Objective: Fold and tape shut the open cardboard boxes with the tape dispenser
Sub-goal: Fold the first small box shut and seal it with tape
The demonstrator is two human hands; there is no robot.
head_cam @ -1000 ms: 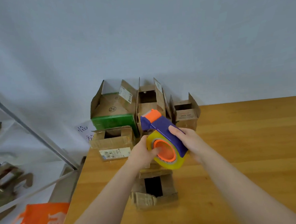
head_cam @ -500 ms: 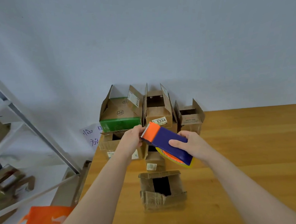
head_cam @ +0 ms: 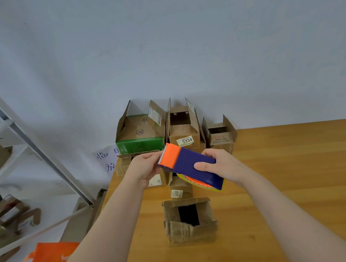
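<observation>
Gripping the tape dispenser (head_cam: 192, 166) round its purple body, the right hand (head_cam: 221, 166) holds it in the air, while the left hand (head_cam: 145, 169) pinches its orange toothed end. A crumpled open box (head_cam: 190, 221) sits just below. More open boxes (head_cam: 183, 130) crowd the far edge by the wall (head_cam: 183, 49). The tabletop (head_cam: 292, 174) stretches wide to the right.

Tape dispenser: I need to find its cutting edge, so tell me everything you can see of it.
The tape dispenser looks plastic: a flat dark blue body with an orange head ending in a pale toothed blade. A yellowish tape roll with an orange hub shows beneath. It is held in the air above the table, tilted, blade end up and left. The right hand grips the blue body; the left hand curls its fingers at the orange end. Whether any tape is pulled out cannot be told.
</observation>
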